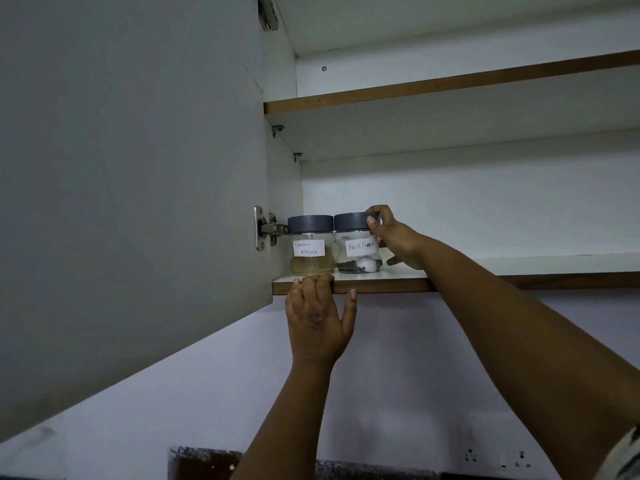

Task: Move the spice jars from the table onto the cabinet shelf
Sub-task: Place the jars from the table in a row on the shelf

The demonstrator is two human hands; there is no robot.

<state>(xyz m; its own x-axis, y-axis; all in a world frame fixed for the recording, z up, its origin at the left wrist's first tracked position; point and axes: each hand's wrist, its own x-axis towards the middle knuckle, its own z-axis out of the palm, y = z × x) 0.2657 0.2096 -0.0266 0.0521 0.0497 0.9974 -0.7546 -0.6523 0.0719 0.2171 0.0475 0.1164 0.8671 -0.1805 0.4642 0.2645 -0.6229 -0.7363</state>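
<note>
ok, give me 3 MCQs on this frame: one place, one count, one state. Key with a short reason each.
1. Where does the Garam Masala jar stand?
A. upper shelf
B. lower shelf, by the hinge
C. right end of the lower shelf

2. How many jars are on the lower shelf?
A. one
B. two
C. four

3. What is the right hand doing?
A. gripping the Black Pepper jar
B. hanging idle
C. holding the door

Key: 1 B, it stands leftmost next to the hinge; 2 B, two grey-lidded jars show; 3 A, fingers curl round its lid.
</note>
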